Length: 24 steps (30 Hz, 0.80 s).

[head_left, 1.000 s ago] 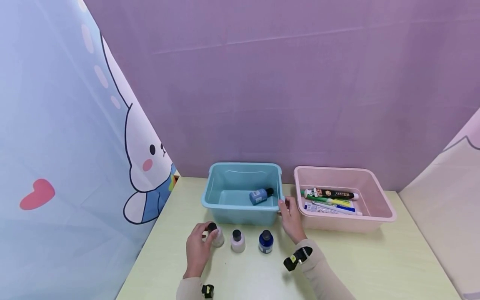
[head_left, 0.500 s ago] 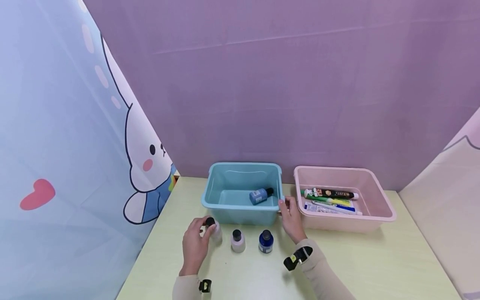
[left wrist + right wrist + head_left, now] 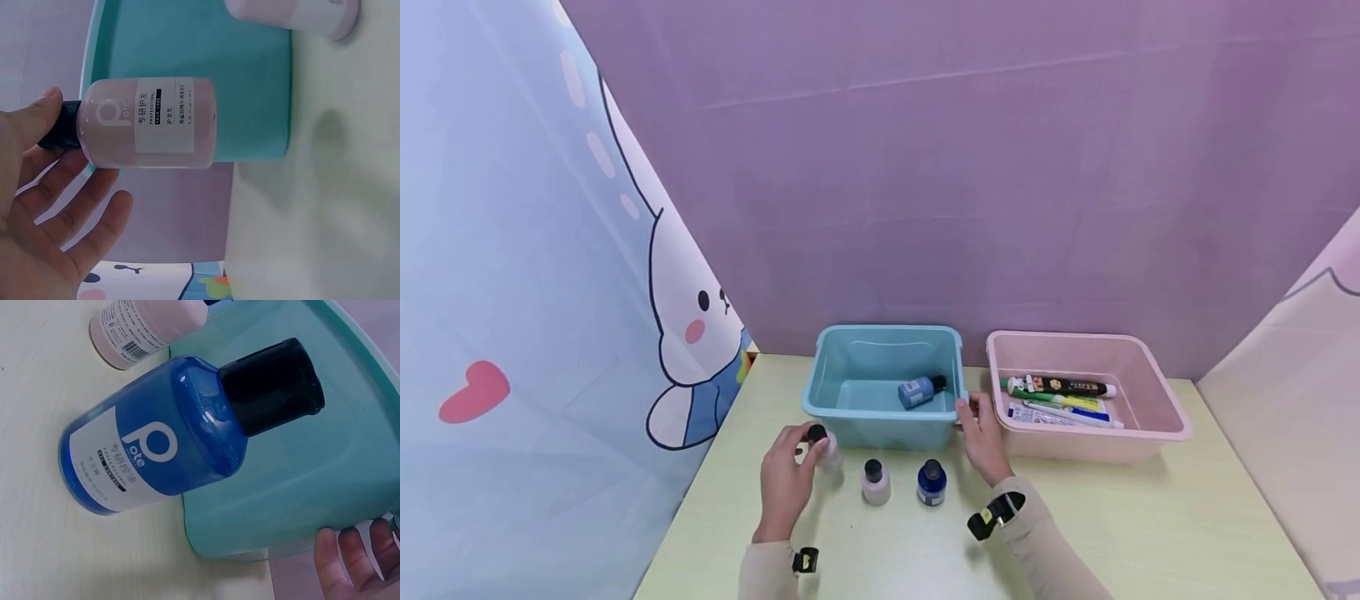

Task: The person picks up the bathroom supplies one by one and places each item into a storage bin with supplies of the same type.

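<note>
Head view shows the left grip [image 3: 785, 482] pinching a pale pink bottle [image 3: 831, 457] by its black cap [image 3: 817, 432], raised off the counter [image 3: 895, 554] near the blue bin's [image 3: 880, 414] left front. The right grip [image 3: 985, 443] holds that bin's right front corner. A second pink bottle [image 3: 876, 488] and a dark-blue bottle [image 3: 932, 485] stand between the grips; a lighter blue bottle [image 3: 915, 393] lies inside the bin.

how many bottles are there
4: one pink bottle in the left hand, a second pink bottle and a dark blue bottle standing on the table, and a lighter blue bottle lying in the teal bin.
</note>
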Each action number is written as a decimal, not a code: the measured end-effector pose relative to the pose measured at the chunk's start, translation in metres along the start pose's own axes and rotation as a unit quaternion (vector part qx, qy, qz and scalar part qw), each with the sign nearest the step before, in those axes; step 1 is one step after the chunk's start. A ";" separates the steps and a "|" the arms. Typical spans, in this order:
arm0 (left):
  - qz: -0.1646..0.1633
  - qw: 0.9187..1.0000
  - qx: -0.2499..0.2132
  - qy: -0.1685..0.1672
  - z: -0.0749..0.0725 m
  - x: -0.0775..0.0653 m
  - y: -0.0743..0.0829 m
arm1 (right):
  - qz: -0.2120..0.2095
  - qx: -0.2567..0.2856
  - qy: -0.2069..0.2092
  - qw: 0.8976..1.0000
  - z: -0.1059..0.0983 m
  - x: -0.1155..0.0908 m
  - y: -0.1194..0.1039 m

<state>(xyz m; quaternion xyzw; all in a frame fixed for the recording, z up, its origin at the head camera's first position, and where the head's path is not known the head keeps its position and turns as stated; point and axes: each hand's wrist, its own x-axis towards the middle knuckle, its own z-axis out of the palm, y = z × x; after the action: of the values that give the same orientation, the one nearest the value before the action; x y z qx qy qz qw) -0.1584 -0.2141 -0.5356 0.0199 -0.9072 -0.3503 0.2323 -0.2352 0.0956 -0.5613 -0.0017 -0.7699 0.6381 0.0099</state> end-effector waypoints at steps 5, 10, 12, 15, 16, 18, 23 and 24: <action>0.007 1.000 -0.001 0.000 -0.003 0.005 0.003 | -0.002 0.003 -0.001 1.000 0.000 0.001 0.001; 0.002 1.000 0.002 -0.010 -0.007 0.010 0.007 | -0.002 0.003 -0.001 1.000 -0.001 0.001 0.001; -0.002 1.000 0.002 -0.017 -0.009 0.012 0.009 | -0.002 0.004 -0.002 1.000 -0.001 0.001 0.001; -0.005 1.000 0.001 -0.027 -0.011 0.016 0.012 | -0.005 0.004 0.000 1.000 -0.001 0.002 0.002; -0.004 1.000 0.001 -0.030 -0.012 0.017 0.014 | -0.006 0.003 0.000 1.000 -0.001 0.002 0.002; -0.001 0.999 0.006 -0.033 -0.014 0.019 0.016 | -0.011 0.004 0.004 1.000 -0.001 0.002 0.003; 0.014 0.999 0.019 -0.031 -0.020 0.025 0.021 | -0.023 0.013 0.010 1.000 0.000 0.003 0.006; 0.016 0.999 0.021 -0.030 -0.021 0.026 0.022 | -0.024 0.016 0.010 1.000 0.000 0.003 0.007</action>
<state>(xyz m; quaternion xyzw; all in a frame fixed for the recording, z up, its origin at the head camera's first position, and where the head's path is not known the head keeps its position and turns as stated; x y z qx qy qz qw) -0.1695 -0.2159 -0.4973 -0.0001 -0.9209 -0.3284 0.2099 -0.2387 0.0965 -0.5678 0.0106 -0.7596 0.6495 0.0326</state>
